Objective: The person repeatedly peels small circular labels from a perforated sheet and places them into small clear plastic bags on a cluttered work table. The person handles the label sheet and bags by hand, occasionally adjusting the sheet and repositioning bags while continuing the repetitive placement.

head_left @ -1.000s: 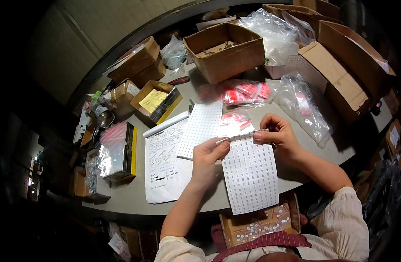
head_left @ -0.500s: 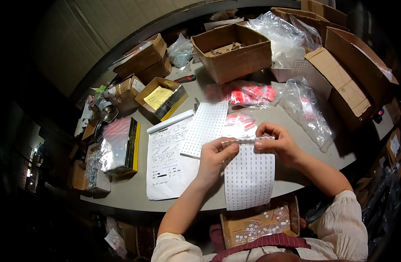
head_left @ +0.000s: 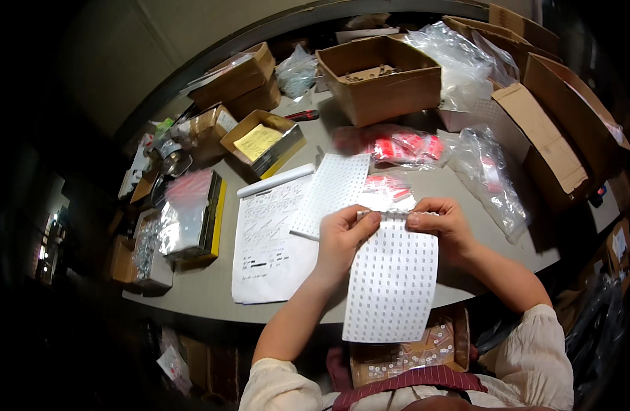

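Observation:
A white label sheet (head_left: 392,281) covered in rows of tiny printed marks hangs over the table's near edge. My left hand (head_left: 344,240) pinches its top left corner between thumb and fingers. At the top right corner, my right hand (head_left: 441,222) grips it the same way, fingers curled behind. A second label sheet (head_left: 332,192) lies just beyond my left hand, partly over a notepad (head_left: 270,240) with drawings and handwriting. Past the held sheet's top edge are small clear bags with red strips (head_left: 387,190).
Larger red-marked bags (head_left: 407,147) and a clear plastic bag (head_left: 490,181) lie farther back. Cardboard boxes (head_left: 380,92) crowd the far side. Left stands a box of clear bags (head_left: 188,219). Below the table edge, an open box (head_left: 459,342) holds small white round pieces.
The held sheet's lower end has swung down and a little left, and its top edge looks less folded over. Both hands keep their hold. The whole view has shifted slightly.

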The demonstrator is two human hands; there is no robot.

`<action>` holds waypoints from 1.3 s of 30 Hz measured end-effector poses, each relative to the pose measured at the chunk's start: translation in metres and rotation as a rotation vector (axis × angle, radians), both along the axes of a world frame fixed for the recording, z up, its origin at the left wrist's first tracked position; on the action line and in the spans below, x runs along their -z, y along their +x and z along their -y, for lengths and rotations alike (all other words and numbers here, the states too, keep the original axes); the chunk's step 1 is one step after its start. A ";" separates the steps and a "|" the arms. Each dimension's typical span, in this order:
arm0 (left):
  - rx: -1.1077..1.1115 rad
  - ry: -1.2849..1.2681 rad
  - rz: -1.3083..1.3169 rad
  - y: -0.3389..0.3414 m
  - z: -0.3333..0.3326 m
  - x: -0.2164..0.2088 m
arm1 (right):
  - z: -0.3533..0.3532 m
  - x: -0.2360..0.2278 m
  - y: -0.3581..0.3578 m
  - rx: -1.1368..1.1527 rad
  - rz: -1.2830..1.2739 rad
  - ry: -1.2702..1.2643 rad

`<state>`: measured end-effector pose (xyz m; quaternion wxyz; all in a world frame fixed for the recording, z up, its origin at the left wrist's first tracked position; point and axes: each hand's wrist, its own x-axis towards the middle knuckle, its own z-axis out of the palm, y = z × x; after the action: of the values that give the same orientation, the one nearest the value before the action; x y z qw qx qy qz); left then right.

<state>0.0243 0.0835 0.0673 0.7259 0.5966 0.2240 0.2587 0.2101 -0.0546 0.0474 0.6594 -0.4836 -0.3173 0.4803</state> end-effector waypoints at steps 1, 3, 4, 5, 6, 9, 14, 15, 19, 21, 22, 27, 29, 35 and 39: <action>-0.032 0.004 -0.014 -0.004 -0.002 -0.007 | 0.000 -0.003 0.006 -0.054 -0.018 -0.020; -0.062 -0.016 -0.015 -0.016 -0.019 -0.021 | -0.002 -0.003 0.013 -0.038 -0.018 0.000; -0.100 -0.045 -0.017 -0.024 -0.023 -0.033 | -0.003 -0.004 0.017 -0.014 0.026 -0.026; -0.079 0.053 -0.004 -0.039 -0.040 -0.031 | -0.006 -0.002 0.019 -0.026 0.145 0.007; -0.054 0.147 0.005 -0.055 -0.054 -0.033 | -0.012 0.004 0.020 -0.034 0.260 0.037; -0.108 0.085 -0.058 -0.112 -0.065 -0.025 | -0.040 0.009 0.008 -0.020 1.103 0.172; -0.198 -0.112 -0.053 -0.189 -0.064 0.002 | -0.095 0.010 -0.026 0.072 2.011 0.388; -0.227 -0.158 0.007 -0.195 -0.059 0.007 | -0.107 0.018 -0.026 0.075 2.078 0.367; -0.254 -0.326 0.142 -0.225 -0.057 0.027 | -0.131 0.032 -0.015 0.139 2.036 0.415; -0.242 -0.380 0.157 -0.237 -0.050 0.031 | -0.124 0.018 -0.024 0.198 1.970 0.554; -0.220 -0.394 0.162 -0.240 -0.047 0.031 | -0.120 0.010 -0.028 0.227 1.935 0.619; -0.078 -0.427 0.200 -0.229 -0.052 0.038 | -0.100 0.002 -0.042 0.188 1.850 0.634; -0.063 -0.447 0.252 -0.215 -0.056 0.041 | -0.104 0.009 -0.050 0.128 1.945 0.578; -0.050 -0.486 0.280 -0.171 -0.060 0.026 | -0.153 0.045 -0.047 0.124 2.071 0.460; -0.152 -0.369 0.186 -0.180 -0.063 0.013 | -0.138 0.022 -0.042 0.222 1.915 0.714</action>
<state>-0.1560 0.1469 0.0547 0.8189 0.4083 0.2439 0.3213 0.1678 0.0836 0.0255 0.2759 -0.4662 -0.7879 -0.2928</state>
